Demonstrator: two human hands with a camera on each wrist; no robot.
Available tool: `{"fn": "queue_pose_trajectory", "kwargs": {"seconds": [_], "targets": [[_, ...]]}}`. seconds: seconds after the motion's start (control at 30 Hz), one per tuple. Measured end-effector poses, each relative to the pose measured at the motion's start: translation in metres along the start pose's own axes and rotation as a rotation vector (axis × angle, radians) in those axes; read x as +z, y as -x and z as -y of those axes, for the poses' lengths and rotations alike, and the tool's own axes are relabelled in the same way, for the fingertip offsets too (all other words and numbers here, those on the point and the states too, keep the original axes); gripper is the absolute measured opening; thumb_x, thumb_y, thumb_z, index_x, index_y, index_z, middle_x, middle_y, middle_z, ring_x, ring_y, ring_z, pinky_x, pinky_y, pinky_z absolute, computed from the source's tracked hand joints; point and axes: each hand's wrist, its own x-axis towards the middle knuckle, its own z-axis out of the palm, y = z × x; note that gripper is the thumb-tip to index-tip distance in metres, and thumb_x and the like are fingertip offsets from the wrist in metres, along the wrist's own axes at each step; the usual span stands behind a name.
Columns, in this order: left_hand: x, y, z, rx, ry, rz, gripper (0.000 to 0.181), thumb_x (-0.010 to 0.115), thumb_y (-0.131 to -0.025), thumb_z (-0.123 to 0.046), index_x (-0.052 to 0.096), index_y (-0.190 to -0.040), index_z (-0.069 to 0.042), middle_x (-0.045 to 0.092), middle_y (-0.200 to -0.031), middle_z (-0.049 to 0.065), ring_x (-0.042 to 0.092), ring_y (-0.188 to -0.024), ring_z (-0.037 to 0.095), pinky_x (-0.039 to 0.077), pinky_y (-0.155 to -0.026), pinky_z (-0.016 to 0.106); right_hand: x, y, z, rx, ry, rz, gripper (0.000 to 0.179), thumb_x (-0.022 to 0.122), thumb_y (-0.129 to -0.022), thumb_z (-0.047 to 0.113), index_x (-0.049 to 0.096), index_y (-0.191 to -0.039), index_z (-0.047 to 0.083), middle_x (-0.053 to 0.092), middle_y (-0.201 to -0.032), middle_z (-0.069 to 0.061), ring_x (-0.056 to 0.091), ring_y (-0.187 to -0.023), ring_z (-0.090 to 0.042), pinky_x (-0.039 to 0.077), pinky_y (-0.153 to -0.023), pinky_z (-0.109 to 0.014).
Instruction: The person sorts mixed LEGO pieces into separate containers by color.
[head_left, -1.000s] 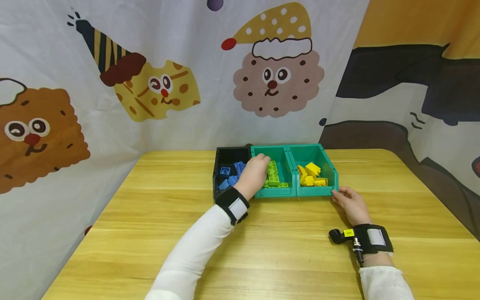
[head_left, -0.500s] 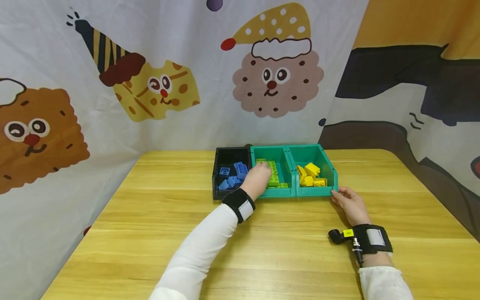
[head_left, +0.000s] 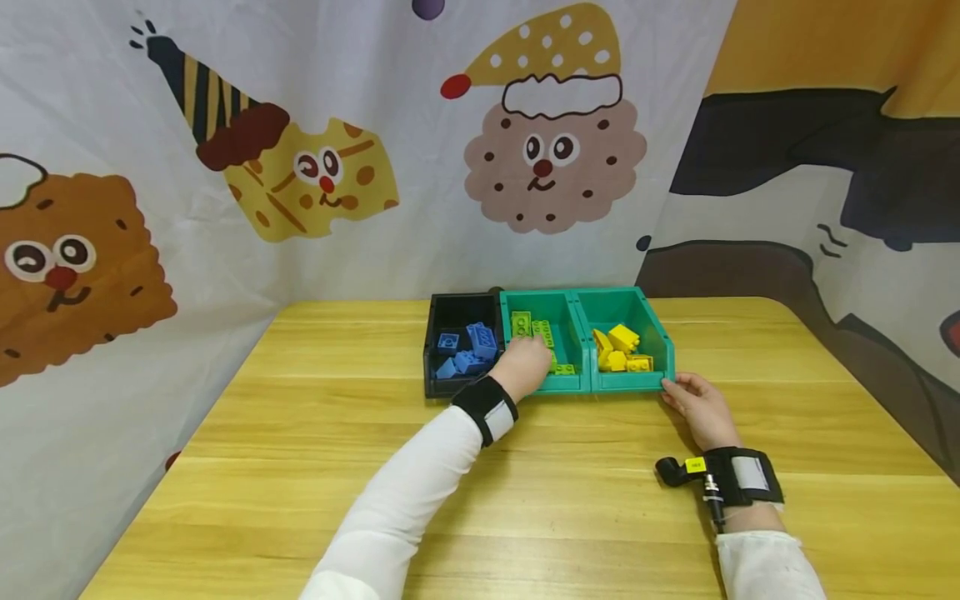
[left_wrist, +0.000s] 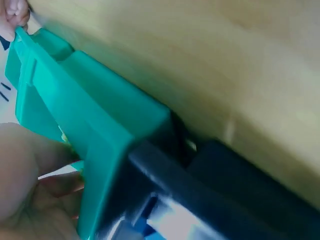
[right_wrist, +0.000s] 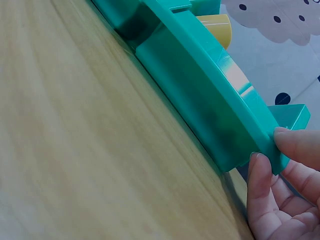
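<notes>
My left hand [head_left: 526, 365] reaches into the middle green bin [head_left: 561, 384] among light green bricks [head_left: 521, 323]. Its fingertips are hidden by the hand in the head view and by the bin wall in the left wrist view, so what they hold cannot be seen. My right hand [head_left: 705, 412] pinches the front right corner of the right green bin [head_left: 628, 382] between thumb and fingers, as the right wrist view shows with the thumb [right_wrist: 299, 146] on top. Yellow bricks [head_left: 621, 340] lie in that right bin.
Left of the green bins stands a black bin [head_left: 440, 387] with several blue bricks [head_left: 471, 361]. The three bins form a row near the back of the wooden table [head_left: 585, 500]. A printed curtain [head_left: 337, 267] hangs behind the table.
My left hand has moved toward the front and right inside the middle bin, uncovering a light green brick at its back left. My right hand stays on the bin corner.
</notes>
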Motion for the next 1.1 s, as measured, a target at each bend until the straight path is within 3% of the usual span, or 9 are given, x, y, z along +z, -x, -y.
{"fn": "queue_pose_trajectory", "kwargs": {"seconds": [0.13,0.23,0.37,0.5,0.63,0.87,1.1], "targets": [[-0.001,0.000,-0.003,-0.035,0.088,0.087,0.038,0.044,-0.101,-0.021,0.048,-0.138,-0.018,0.047,-0.142,0.010,0.043,-0.132,0.027,0.021,-0.114,0.051,-0.001,0.000,-0.001,0.000,-0.009,0.002,0.043,0.056,-0.095,0.028,0.046,-0.120,-0.005,0.053,-0.091,0.014,0.055,-0.083,0.007,0.048,-0.076,-0.009],[-0.001,0.000,-0.005,-0.076,0.143,0.097,0.045,0.040,-0.102,-0.028,0.036,-0.145,-0.020,0.036,-0.150,0.012,0.022,-0.143,0.031,0.004,-0.114,0.058,-0.002,0.000,-0.002,-0.005,-0.016,0.001,0.040,0.056,-0.095,0.026,0.046,-0.119,-0.004,0.053,-0.090,0.015,0.055,-0.083,0.006,0.048,-0.075,-0.010],[0.000,0.003,-0.007,-0.114,0.211,0.093,0.051,0.037,-0.101,-0.038,0.029,-0.149,-0.020,0.022,-0.155,0.016,0.003,-0.146,0.035,-0.005,-0.111,0.062,-0.003,0.002,0.000,0.001,-0.020,0.002,0.042,0.056,-0.095,0.026,0.044,-0.120,-0.006,0.053,-0.090,0.015,0.055,-0.083,0.007,0.048,-0.075,-0.009],[-0.001,0.011,-0.006,-0.126,0.326,0.084,0.058,0.039,-0.100,-0.042,0.023,-0.150,-0.019,0.013,-0.157,0.018,-0.002,-0.145,0.037,-0.006,-0.111,0.061,-0.005,0.004,0.001,0.006,-0.039,0.005,0.044,0.058,-0.094,0.027,0.045,-0.119,-0.006,0.053,-0.090,0.014,0.055,-0.083,0.006,0.048,-0.075,-0.010],[-0.008,0.025,-0.008,-0.111,0.447,0.042,0.059,0.044,-0.099,-0.041,0.026,-0.150,-0.018,0.012,-0.157,0.017,0.000,-0.145,0.037,-0.005,-0.111,0.061,-0.007,0.005,-0.001,-0.004,-0.067,0.007,0.038,0.059,-0.093,0.027,0.047,-0.115,-0.002,0.053,-0.089,0.013,0.055,-0.083,0.005,0.049,-0.075,-0.010],[-0.020,0.062,-0.004,-0.155,0.543,-0.078,0.052,0.049,-0.097,-0.041,0.042,-0.142,-0.015,0.029,-0.151,0.017,0.015,-0.142,0.040,0.007,-0.111,0.063,-0.007,0.004,-0.002,-0.016,-0.088,0.011,0.035,0.060,-0.093,0.026,0.049,-0.113,0.000,0.054,-0.090,0.012,0.056,-0.083,0.004,0.049,-0.075,-0.010],[-0.012,0.103,0.010,-0.187,0.622,-0.222,0.047,0.052,-0.097,-0.033,0.048,-0.136,-0.009,0.039,-0.145,0.018,0.029,-0.137,0.040,0.024,-0.110,0.057,-0.003,0.005,-0.001,0.004,-0.033,0.008,0.042,0.058,-0.094,0.028,0.046,-0.118,-0.004,0.053,-0.090,0.013,0.054,-0.083,0.006,0.048,-0.076,-0.010]]}}
